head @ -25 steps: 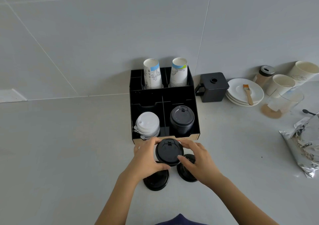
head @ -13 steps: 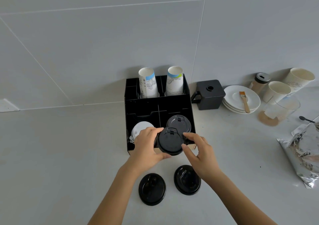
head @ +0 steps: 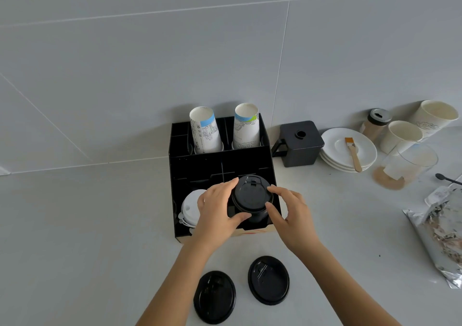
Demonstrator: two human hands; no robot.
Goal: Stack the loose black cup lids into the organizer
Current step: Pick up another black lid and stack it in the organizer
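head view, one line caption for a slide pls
Both hands set a black lid onto the organizer's stack; two lids wait.

Head view, steeply down, near organizer (head: 220, 165)

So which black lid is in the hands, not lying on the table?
The black lid over the organizer's front right slot, pinched between the left hand and right hand. The other two loose lids lie flat on the counter, untouched.

Bare forearms, bare hands (head: 217, 210) (no sleeves, rings)
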